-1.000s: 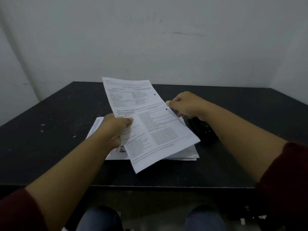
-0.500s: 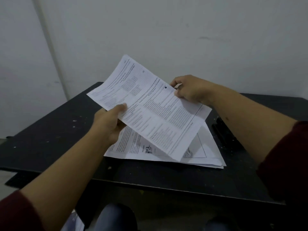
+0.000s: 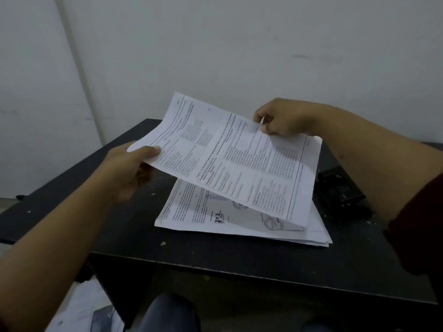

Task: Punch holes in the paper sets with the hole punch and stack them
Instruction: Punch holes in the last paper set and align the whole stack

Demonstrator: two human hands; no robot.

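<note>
Both my hands hold one printed paper set (image 3: 235,159) in the air above the black table (image 3: 119,226). My left hand (image 3: 129,168) pinches its left corner, thumb on top. My right hand (image 3: 282,118) grips its far right edge. Under it a stack of printed papers (image 3: 215,219) lies flat on the table. The black hole punch (image 3: 338,188) sits on the table to the right of the stack, partly hidden by my right forearm.
A white wall stands close behind the table. Loose papers (image 3: 84,307) lie on the floor at lower left, beside my knees (image 3: 167,312). The table's front edge runs just below the stack.
The held paper set has swung round to lie crosswise and shifted left over the stack. My view has turned left, so the punch now sits further right.
</note>
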